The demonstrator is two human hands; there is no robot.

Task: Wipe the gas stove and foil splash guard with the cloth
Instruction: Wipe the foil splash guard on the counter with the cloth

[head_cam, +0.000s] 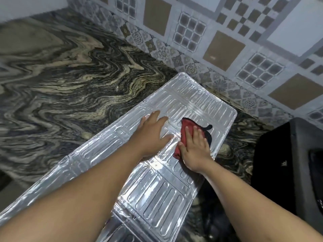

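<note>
1. Patterned wall tiles (pixel 227 41) are backing a swirled dark-and-cream marble table (pixel 73 81), and the foil splash guard (pixel 157 194) is lying flat on that table, unfolded, stretching from the near left corner toward the wall.

2. Judging by the layout, the guard is the part being worked on now: the red cloth (pixel 185 135) is sitting on a panel near the guard's far end, so wiping there looks to be under way. How much of the foil is already clean I cannot tell, since no grime shows up clearly.

3. At the right edge, a dark object (pixel 286 172) is showing only partly; it may be the gas stove, but I cannot confirm that, nor whether it has been wiped.

4. Flat on the cloth, the right hand (pixel 194 147) is pressing it down on the foil, fingers straight and pointing toward the wall, not gripping.

5. Just beside it, the left hand (pixel 153 130) is lying spread and relaxed on the bare foil, apparently steadying the guard, holding nothing.
</note>
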